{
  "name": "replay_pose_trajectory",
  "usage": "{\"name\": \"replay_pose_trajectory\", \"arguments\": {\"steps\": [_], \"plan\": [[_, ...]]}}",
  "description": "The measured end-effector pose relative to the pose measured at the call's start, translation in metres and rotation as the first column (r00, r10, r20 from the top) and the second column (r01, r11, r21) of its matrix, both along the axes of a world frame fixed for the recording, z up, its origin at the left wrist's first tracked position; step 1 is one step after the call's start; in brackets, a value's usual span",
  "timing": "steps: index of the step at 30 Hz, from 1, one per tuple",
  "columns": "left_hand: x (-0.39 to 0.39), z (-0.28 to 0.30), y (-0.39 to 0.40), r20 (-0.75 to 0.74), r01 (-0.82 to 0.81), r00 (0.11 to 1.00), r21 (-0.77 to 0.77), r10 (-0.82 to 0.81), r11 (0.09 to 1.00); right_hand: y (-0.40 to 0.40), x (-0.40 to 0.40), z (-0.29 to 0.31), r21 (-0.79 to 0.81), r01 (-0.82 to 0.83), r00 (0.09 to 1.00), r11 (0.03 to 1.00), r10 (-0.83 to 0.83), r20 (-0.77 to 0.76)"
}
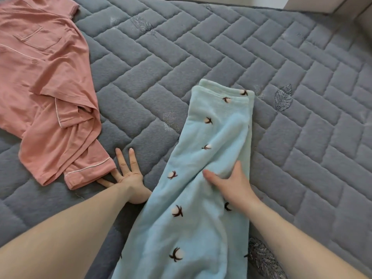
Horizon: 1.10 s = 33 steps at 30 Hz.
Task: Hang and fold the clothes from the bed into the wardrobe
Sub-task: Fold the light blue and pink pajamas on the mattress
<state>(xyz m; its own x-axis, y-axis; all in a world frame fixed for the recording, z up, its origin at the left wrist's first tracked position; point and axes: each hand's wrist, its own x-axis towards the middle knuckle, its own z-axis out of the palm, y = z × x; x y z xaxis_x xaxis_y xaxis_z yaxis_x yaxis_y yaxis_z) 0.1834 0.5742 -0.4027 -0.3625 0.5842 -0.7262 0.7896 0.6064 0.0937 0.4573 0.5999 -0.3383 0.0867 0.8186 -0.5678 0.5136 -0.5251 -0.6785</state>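
Observation:
A light blue fleece garment [211, 162] with small dark-and-white cotton-boll motifs lies lengthwise on the bed, its waistband end pointing away from me. My right hand [231, 184] grips its right side, thumb on top and fingers tucked under the fabric. My left hand [126, 174] lies flat on the quilt with fingers spread, just left of the blue garment and touching the cuff of a salmon-pink pyjama shirt [46, 93]. That shirt is crumpled at the left, with white piping and a chest pocket.
The grey quilted bed cover [221, 47] with stitched leaf patterns fills the view. A pale wall or furniture edge [326, 5] shows at the top right corner. The wardrobe is out of view.

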Motion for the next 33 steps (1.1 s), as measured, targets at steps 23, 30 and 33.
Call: {"name": "replay_pose_trajectory", "arguments": {"steps": [23,30,33], "plan": [[-0.002,0.019,0.002,0.038,0.074,0.997,-0.115,-0.070,0.991,0.132,0.019,-0.012,0.116,0.386,0.918,0.915,-0.394,0.055],[0.001,0.018,0.002,0.008,0.069,0.998,-0.115,-0.069,0.991,0.168,0.037,-0.005,0.413,0.305,0.891,0.858,-0.410,0.194],[0.001,0.018,0.002,-0.004,0.071,0.997,-0.107,-0.072,0.992,0.128,0.038,-0.009,0.207,0.315,0.899,0.926,-0.361,0.248]]}}
